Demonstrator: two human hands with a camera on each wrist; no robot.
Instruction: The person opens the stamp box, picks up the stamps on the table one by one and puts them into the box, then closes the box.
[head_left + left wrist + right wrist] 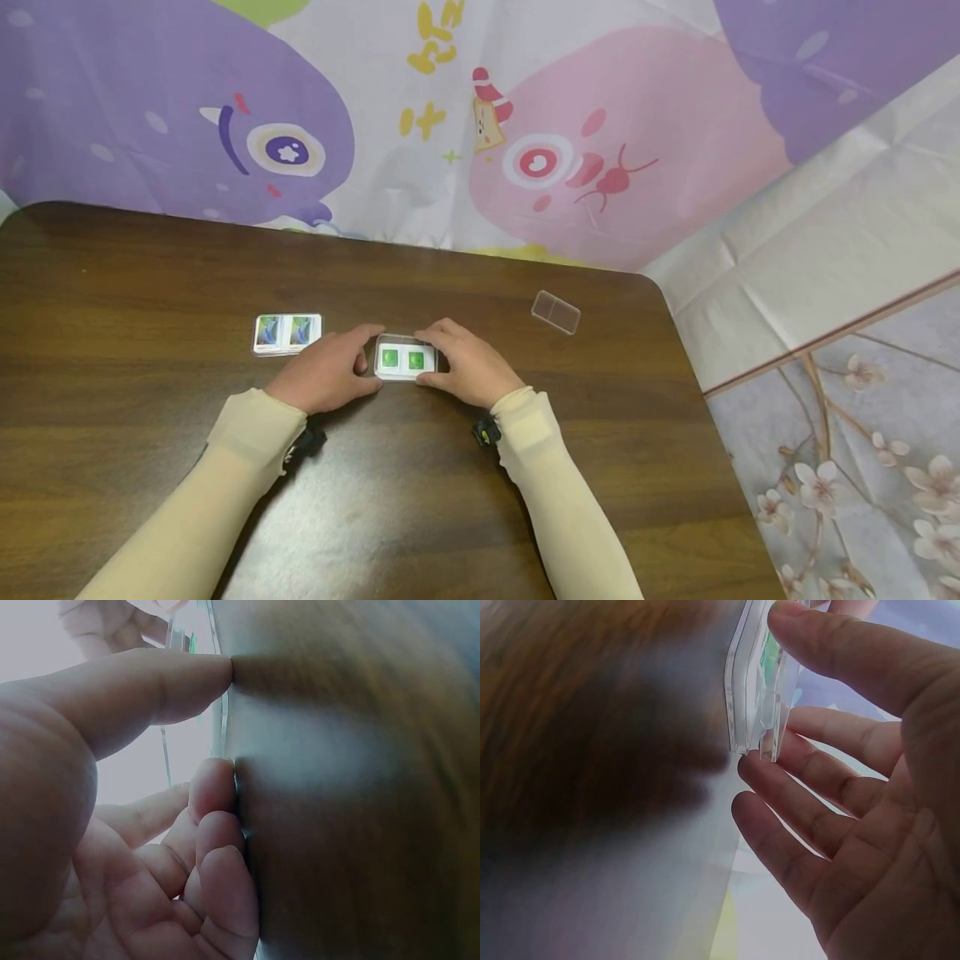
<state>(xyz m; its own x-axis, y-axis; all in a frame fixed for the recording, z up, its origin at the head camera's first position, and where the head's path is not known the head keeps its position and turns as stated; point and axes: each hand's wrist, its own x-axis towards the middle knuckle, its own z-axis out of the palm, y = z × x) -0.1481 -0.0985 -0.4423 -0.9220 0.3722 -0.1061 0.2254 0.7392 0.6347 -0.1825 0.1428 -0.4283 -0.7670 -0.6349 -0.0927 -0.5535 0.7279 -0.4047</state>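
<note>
Between the two hands a small clear plastic case (403, 361) lies on the table, with two green pictures on white showing inside. My left hand (318, 371) grips its left end, thumb at the near corner and index finger at the far corner. Its other fingers curl against the table in the left wrist view. At the right end, my right hand (476, 365) holds the case between thumb and fingers. Two clear layers show in the right wrist view, the upper layer (777, 724) slightly apart and tilted from the lower layer (739, 694).
Left of the hands lies another clear case (286, 335) with two blue-green pictures. A clear two-part plastic piece (556, 312) rests at the back right of the brown wooden table (645, 467). Behind the table hangs a printed cartoon sheet (405, 183).
</note>
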